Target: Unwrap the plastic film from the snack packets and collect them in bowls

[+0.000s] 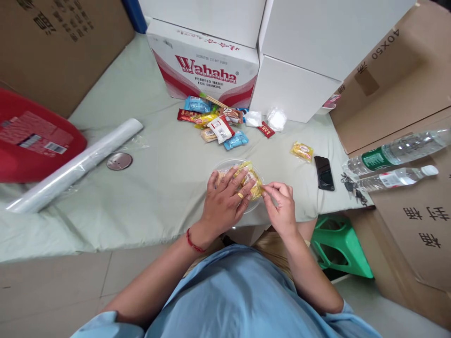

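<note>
A clear round plate (222, 164) rests near the front edge of the table, with packaged snacks in it. My left hand (222, 199) lies over them, palm down with fingers spread, and partly hides them. Under its fingertips shows a yellow snack packet (254, 184). My right hand (282, 206) pinches the right edge of that packet between thumb and forefinger. Beneath the left hand a paler snack is partly visible; its kind cannot be made out.
A pile of wrapped snacks (221, 129) lies before the Wahaha box (207, 70). To the right are another yellow packet (302, 151), a phone (324, 172), keys (353, 188) and plastic bottles (398, 152). A plastic film roll (81, 162) and red jug (35, 136) are left.
</note>
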A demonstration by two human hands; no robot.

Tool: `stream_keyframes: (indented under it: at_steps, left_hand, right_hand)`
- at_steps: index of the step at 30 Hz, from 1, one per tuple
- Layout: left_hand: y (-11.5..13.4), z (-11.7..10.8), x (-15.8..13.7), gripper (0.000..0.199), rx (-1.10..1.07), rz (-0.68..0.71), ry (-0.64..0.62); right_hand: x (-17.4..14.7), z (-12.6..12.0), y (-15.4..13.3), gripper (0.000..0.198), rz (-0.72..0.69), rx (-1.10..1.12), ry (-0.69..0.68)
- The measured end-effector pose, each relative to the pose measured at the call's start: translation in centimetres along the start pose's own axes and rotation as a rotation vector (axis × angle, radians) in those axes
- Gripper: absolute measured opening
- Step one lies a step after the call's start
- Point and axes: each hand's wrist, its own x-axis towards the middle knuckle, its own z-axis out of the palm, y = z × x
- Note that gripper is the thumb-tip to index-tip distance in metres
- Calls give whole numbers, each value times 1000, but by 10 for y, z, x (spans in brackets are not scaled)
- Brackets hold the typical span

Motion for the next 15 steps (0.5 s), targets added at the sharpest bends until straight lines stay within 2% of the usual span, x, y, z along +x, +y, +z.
stream_keyframes:
  at_steps: [3, 5, 9, 12, 14, 15]
  left_hand:
    - [-1, -1, 0, 46, -2, 56, -30]
    - [-1, -1, 1, 43, -9, 65, -28]
    - [3, 0, 3, 37, 1, 36, -11]
    - [6, -1, 6, 36, 19, -1, -53]
    - [6, -1, 7, 36, 24, -3, -88]
    - [5, -1, 7, 36, 26, 2, -101]
  right_hand:
    - [9, 5, -6, 37, 3, 26, -119]
    - [13, 9, -12, 41, -2, -32, -172]
    - [15, 11, -15, 37, -64, -177, -123]
    - [27, -2, 5, 30, -64, -106, -133]
    - [46, -18, 36, 32, 10, -54, -154]
    - [60, -27, 55, 35, 66, -79, -108]
